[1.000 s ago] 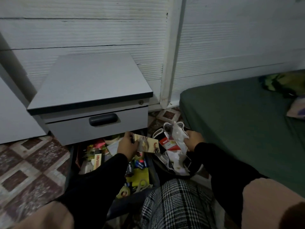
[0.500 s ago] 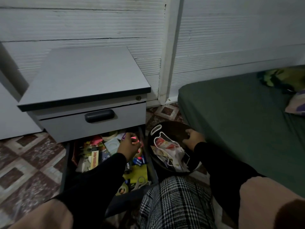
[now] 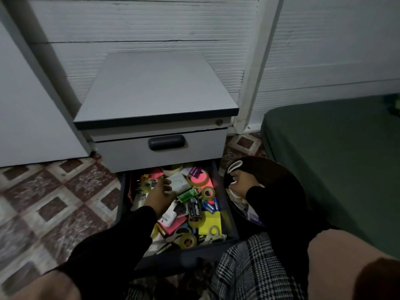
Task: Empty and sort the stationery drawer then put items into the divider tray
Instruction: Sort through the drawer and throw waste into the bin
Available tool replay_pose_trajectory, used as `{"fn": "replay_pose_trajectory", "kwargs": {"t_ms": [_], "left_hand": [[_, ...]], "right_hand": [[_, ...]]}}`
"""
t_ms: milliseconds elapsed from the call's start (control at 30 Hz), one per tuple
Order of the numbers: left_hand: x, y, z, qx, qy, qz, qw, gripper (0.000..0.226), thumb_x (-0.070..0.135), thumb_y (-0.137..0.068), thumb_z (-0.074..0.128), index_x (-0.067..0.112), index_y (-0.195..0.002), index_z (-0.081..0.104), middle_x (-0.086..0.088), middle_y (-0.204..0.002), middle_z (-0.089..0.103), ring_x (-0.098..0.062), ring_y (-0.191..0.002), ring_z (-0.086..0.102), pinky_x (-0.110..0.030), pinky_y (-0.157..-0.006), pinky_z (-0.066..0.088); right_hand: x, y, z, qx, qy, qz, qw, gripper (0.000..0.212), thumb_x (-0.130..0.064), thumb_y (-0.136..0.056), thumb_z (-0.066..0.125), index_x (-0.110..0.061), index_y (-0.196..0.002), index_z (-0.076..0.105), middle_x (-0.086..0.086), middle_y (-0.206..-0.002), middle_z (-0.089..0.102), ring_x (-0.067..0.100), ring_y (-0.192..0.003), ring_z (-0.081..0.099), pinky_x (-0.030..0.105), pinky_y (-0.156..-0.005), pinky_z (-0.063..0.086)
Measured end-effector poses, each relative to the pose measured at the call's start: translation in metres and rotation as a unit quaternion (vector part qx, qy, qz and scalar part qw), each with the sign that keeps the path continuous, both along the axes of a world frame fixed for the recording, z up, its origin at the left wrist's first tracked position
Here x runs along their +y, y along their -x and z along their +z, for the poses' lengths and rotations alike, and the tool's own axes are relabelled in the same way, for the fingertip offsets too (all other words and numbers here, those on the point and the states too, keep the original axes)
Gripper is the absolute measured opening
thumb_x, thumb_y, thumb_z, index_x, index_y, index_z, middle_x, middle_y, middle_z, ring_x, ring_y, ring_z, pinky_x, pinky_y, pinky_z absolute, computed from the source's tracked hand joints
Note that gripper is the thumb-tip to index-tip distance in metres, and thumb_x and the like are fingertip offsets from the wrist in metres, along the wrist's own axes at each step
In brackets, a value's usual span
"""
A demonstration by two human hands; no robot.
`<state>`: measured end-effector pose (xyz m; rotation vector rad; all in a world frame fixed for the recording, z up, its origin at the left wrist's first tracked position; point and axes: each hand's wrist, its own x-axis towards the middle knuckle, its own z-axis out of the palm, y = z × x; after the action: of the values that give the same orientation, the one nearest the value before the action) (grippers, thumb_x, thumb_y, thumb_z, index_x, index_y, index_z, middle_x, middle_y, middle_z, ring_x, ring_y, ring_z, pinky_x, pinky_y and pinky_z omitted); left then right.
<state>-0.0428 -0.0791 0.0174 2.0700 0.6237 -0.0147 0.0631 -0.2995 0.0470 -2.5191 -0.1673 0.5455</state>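
Note:
The open lower drawer (image 3: 227,204) of the grey cabinet is crowded with stationery: tape rolls (image 3: 208,193), yellow sticky notes (image 3: 211,223), a black stapler box (image 3: 195,211), a pink roll (image 3: 200,179) and a white square box (image 3: 179,183). My left hand (image 3: 159,194) reaches into the drawer's left half, its fingertips touching the left edge of the white box. To the right of the drawer, my right hand (image 3: 239,182) is inside a dark round bowl (image 3: 281,176). Its fingers curl on white wrappers (image 3: 234,168) there.
The grey cabinet (image 3: 155,87) has a shut upper drawer with a dark handle (image 3: 166,142). A green mattress (image 3: 337,161) lies at the right, and patterned floor tiles (image 3: 54,195) at the left. My checked trouser leg (image 3: 249,269) is just in front of the drawer.
The card my left hand held went into the bowl. That hand then returned to the drawer and moved left to the white box. My right hand dropped from the lifted wrappers into the bowl.

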Motion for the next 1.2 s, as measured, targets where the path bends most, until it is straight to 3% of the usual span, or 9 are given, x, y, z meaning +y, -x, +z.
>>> {"fn": "replay_pose_trajectory", "kwargs": {"t_ms": [133,333,533,667,833,933,1067,1200], "left_hand": [[0.025,0.012,-0.014,0.024,-0.005,0.010,1.000,0.042,0.011,-0.087,0.064,0.002,-0.124,0.046,-0.013,-0.112,0.060,-0.026,-0.097,0.061,-0.031,-0.080,0.048],[0.059,0.021,-0.038,0.090,-0.038,0.022,0.995,0.048,0.018,-0.085,0.066,0.003,-0.125,0.046,-0.016,-0.121,0.057,-0.031,-0.105,0.059,-0.037,-0.083,0.049],[0.067,0.018,-0.057,0.143,-0.094,0.008,0.985,0.053,0.021,-0.087,0.064,0.005,-0.131,0.040,-0.014,-0.125,0.057,-0.029,-0.112,0.056,-0.030,-0.087,0.043],[0.064,0.013,-0.069,0.163,-0.122,-0.033,0.978,0.062,0.028,-0.085,0.064,0.006,-0.134,0.033,-0.014,-0.131,0.052,-0.031,-0.113,0.056,-0.035,-0.092,0.046],[0.060,0.004,-0.078,0.185,-0.164,-0.046,0.968,0.073,0.056,-0.083,0.042,0.007,-0.136,0.030,-0.017,-0.134,0.045,-0.031,-0.121,0.049,-0.033,-0.095,0.041],[0.058,-0.001,-0.082,0.179,-0.143,-0.029,0.973,0.061,0.033,-0.090,0.052,0.004,-0.137,0.025,-0.020,-0.133,0.047,-0.034,-0.119,0.052,-0.035,-0.093,0.041],[0.059,0.002,-0.086,0.188,-0.164,-0.055,0.967,0.065,0.030,-0.089,0.058,0.008,-0.140,0.024,-0.015,-0.138,0.042,-0.030,-0.122,0.048,-0.029,-0.091,0.039],[0.062,0.000,-0.085,0.170,-0.080,-0.001,0.982,0.065,0.012,-0.083,0.064,0.005,-0.137,0.028,-0.019,-0.131,0.050,-0.033,-0.118,0.052,-0.033,-0.091,0.042]], "right_hand": [[0.029,0.001,-0.017,0.012,-0.012,0.019,1.000,0.047,-0.011,-0.085,0.061,-0.005,-0.131,0.051,0.015,-0.126,0.060,0.031,-0.120,0.054,0.032,-0.098,0.043],[0.065,-0.003,-0.042,0.014,0.012,0.066,0.998,0.046,-0.010,-0.087,0.059,-0.008,-0.132,0.050,0.014,-0.131,0.056,0.028,-0.122,0.052,0.028,-0.096,0.041],[0.088,0.005,-0.071,0.004,0.022,0.146,0.989,0.043,-0.009,-0.085,0.060,-0.012,-0.128,0.056,0.015,-0.124,0.060,0.028,-0.116,0.056,0.023,-0.087,0.042],[0.102,0.008,-0.089,-0.012,0.081,0.211,0.974,0.053,-0.023,-0.087,0.060,-0.025,-0.138,0.044,0.006,-0.147,0.036,0.027,-0.132,0.039,0.030,-0.111,0.030],[0.109,0.011,-0.106,0.017,0.112,0.251,0.961,0.055,-0.019,-0.093,0.053,-0.029,-0.144,0.033,0.005,-0.158,0.004,0.030,-0.131,0.042,0.038,-0.103,0.042],[0.113,0.011,-0.110,0.017,0.107,0.247,0.963,0.050,-0.017,-0.095,0.050,-0.025,-0.143,0.036,0.006,-0.158,0.007,0.030,-0.135,0.036,0.037,-0.105,0.039],[0.116,0.008,-0.117,-0.004,0.078,0.228,0.970,0.044,-0.008,-0.095,0.048,-0.015,-0.138,0.045,0.004,-0.155,0.020,0.025,-0.137,0.033,0.032,-0.109,0.031],[0.116,0.001,-0.116,-0.055,0.048,0.156,0.985,0.037,-0.007,-0.092,0.050,-0.010,-0.128,0.055,0.008,-0.139,0.044,0.024,-0.127,0.045,0.025,-0.104,0.030]]}}
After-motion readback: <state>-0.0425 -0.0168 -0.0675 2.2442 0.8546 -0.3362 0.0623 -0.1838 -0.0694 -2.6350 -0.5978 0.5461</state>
